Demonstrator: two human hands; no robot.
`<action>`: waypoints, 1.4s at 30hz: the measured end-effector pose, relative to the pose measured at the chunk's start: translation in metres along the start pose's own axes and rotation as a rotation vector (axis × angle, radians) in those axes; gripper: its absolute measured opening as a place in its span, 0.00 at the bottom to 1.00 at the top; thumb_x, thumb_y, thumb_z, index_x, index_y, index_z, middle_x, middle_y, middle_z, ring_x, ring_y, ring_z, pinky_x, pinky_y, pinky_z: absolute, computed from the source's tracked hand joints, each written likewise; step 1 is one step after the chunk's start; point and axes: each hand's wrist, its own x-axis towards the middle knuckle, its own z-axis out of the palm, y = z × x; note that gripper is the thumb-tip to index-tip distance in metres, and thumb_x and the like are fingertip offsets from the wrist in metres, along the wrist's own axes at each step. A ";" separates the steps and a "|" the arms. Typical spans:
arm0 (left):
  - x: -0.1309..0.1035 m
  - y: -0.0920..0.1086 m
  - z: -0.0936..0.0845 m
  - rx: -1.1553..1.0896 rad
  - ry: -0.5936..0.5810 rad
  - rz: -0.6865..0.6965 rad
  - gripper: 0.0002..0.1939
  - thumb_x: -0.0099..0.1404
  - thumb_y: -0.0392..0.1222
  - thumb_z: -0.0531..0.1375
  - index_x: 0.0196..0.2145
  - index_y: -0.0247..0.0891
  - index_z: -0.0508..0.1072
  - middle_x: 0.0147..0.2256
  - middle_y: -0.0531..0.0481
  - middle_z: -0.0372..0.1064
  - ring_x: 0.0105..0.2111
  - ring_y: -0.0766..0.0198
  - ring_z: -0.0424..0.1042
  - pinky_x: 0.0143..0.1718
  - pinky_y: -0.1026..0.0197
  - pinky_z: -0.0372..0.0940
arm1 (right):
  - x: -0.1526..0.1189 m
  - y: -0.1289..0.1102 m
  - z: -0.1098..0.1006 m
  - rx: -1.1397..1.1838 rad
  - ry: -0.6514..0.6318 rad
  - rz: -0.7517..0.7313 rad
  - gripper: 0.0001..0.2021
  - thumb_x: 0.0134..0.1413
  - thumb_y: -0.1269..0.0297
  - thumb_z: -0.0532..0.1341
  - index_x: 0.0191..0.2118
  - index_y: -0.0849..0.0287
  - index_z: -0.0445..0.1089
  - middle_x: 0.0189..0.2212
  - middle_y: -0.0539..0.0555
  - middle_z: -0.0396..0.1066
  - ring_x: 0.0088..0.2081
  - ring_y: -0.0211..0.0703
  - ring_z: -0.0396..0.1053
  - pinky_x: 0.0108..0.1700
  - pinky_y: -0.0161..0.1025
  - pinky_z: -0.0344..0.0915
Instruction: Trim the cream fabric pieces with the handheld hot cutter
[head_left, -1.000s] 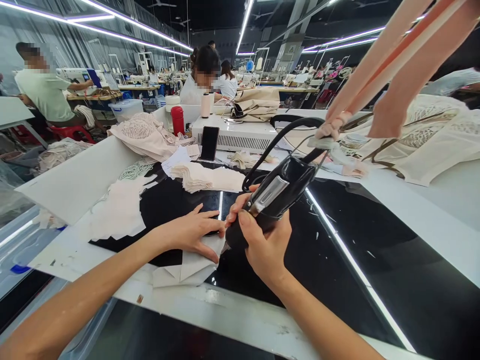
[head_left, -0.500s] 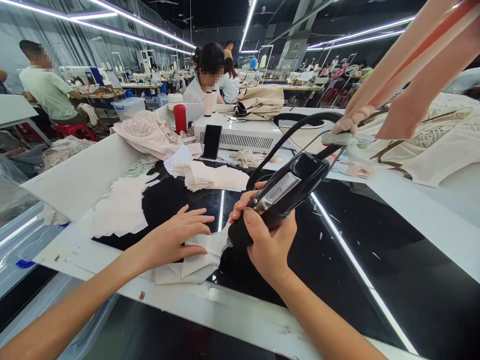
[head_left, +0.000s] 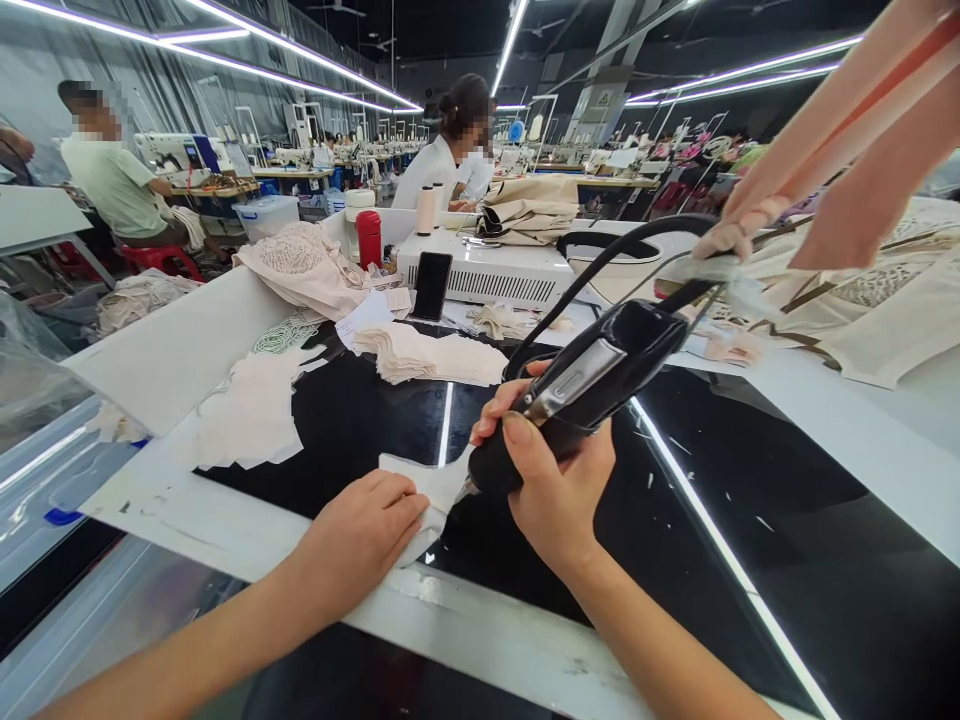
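Note:
In the middle of the head view, my right hand (head_left: 562,490) is wrapped round a black corded hand-held power tool (head_left: 592,380) with a metal plate on its side. The tool slants down to the left, and its tip is at the edge of a small white fabric piece (head_left: 431,480). My left hand (head_left: 371,530) is closed on that piece, fingers bent and pressed together over it, near the front edge of the black glossy work surface (head_left: 675,560). The tool's cable (head_left: 577,280) loops up behind it, where peach fabric strips (head_left: 810,170) hang around the upper end.
A stack of pale fabric pieces (head_left: 435,355) lies behind my hands, with more pale pieces (head_left: 251,410) at left. Beyond stand a phone (head_left: 433,285), a red bottle (head_left: 369,240) and a white vented box (head_left: 480,272). Lace garments (head_left: 885,320) lie at right. Co-workers sit farther back.
My left hand has gone from spread fingers over the white fabric to bent fingers closed on it, bunching it. The right hand still holds the tool. A co-worker's head has turned.

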 end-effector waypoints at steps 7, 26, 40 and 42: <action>0.007 -0.032 -0.012 -0.128 -0.091 0.198 0.17 0.73 0.24 0.54 0.51 0.38 0.75 0.50 0.46 0.76 0.52 0.59 0.75 0.58 0.56 0.71 | 0.008 -0.006 -0.010 -0.025 0.027 0.008 0.18 0.54 0.60 0.72 0.47 0.51 0.67 0.30 0.45 0.71 0.25 0.37 0.70 0.28 0.38 0.72; 0.043 -0.047 0.016 0.039 0.007 0.147 0.11 0.79 0.36 0.52 0.47 0.37 0.74 0.48 0.43 0.74 0.50 0.57 0.75 0.53 0.54 0.75 | 0.000 -0.003 -0.029 -0.036 -0.014 -0.029 0.18 0.55 0.58 0.73 0.48 0.50 0.69 0.30 0.47 0.72 0.26 0.39 0.72 0.28 0.39 0.74; 0.034 -0.052 0.019 0.024 0.084 0.211 0.13 0.80 0.37 0.51 0.54 0.34 0.72 0.52 0.43 0.75 0.55 0.57 0.74 0.57 0.55 0.74 | 0.023 0.012 -0.005 0.002 0.013 -0.041 0.17 0.54 0.62 0.72 0.47 0.51 0.68 0.30 0.44 0.73 0.25 0.36 0.71 0.28 0.37 0.72; 0.034 -0.052 0.019 0.020 0.079 0.207 0.12 0.79 0.36 0.52 0.53 0.33 0.73 0.52 0.43 0.75 0.55 0.56 0.74 0.56 0.54 0.74 | 0.029 0.018 0.002 0.002 0.010 -0.045 0.16 0.54 0.63 0.71 0.46 0.51 0.68 0.30 0.44 0.73 0.25 0.36 0.71 0.28 0.37 0.72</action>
